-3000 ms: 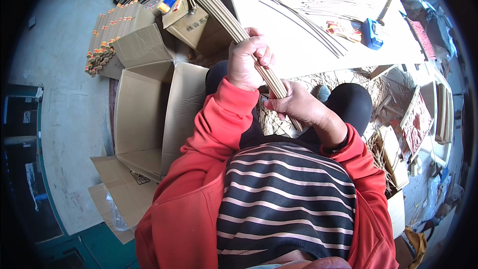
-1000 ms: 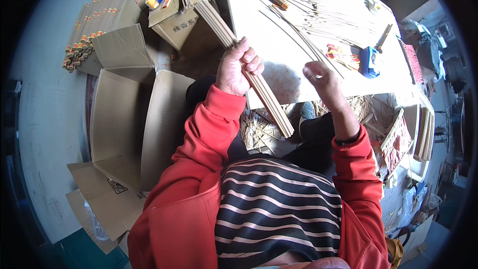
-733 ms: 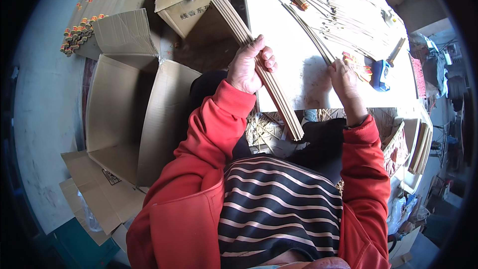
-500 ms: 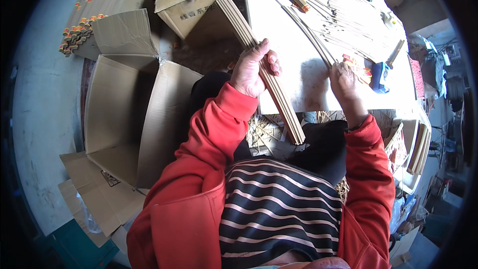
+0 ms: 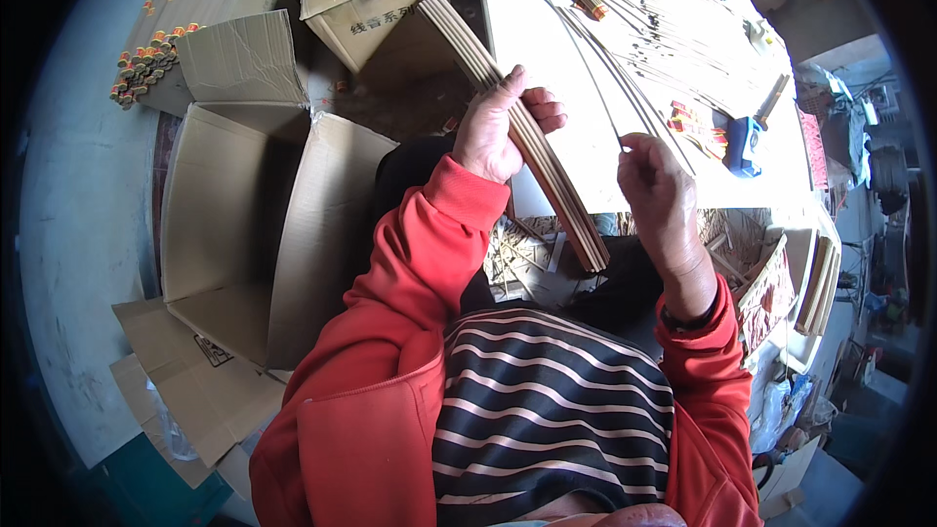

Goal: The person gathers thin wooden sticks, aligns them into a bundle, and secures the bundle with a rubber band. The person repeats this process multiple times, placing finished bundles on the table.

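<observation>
Sticks (image 5: 558,187) fill my curled left hand (image 5: 496,132) in a bundle while my right hand (image 5: 662,190) pinches one thin stick (image 5: 600,90) by its end.

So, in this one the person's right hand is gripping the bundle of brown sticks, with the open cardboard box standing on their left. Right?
Not quite: the head view shows the left hand gripping the bundle of brown sticks, not the right hand. The open cardboard box is on their left, as you say.
</observation>
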Tool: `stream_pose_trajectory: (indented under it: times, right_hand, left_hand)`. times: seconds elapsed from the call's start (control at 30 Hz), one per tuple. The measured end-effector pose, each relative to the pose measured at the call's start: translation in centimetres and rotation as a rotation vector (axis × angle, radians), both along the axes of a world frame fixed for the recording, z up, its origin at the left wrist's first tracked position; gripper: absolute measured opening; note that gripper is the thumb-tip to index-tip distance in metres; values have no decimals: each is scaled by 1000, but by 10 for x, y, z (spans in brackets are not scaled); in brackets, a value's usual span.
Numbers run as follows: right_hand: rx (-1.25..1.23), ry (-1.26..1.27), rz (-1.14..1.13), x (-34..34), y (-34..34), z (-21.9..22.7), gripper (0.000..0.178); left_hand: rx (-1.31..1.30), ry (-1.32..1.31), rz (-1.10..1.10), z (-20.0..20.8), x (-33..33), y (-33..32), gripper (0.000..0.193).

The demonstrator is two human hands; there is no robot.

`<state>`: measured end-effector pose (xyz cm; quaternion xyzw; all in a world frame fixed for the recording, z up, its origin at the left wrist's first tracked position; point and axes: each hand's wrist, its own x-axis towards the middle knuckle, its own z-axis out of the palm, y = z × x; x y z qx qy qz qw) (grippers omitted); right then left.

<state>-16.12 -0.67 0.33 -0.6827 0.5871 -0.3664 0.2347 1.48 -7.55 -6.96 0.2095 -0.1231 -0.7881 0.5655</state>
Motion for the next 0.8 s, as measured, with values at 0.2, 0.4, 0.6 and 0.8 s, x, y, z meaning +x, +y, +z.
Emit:
stream_pose_trajectory:
  times: [0.2, 0.4, 0.6, 0.8]
  right_hand:
    - [-172, 137, 231, 17, 21, -9, 23]
    - [-260, 196, 280, 26, 20, -9, 31]
    - [-286, 300, 301, 30, 19, -9, 33]
    - [-261, 278, 314, 32, 18, -12, 32]
  left_hand:
    - [4, 60, 6, 3, 0, -1, 34]
    - [-33, 102, -57, 2, 2, -3, 33]
    - [-16, 64, -54, 0, 1, -3, 27]
    - [-19, 133, -68, -1, 1, -3, 26]
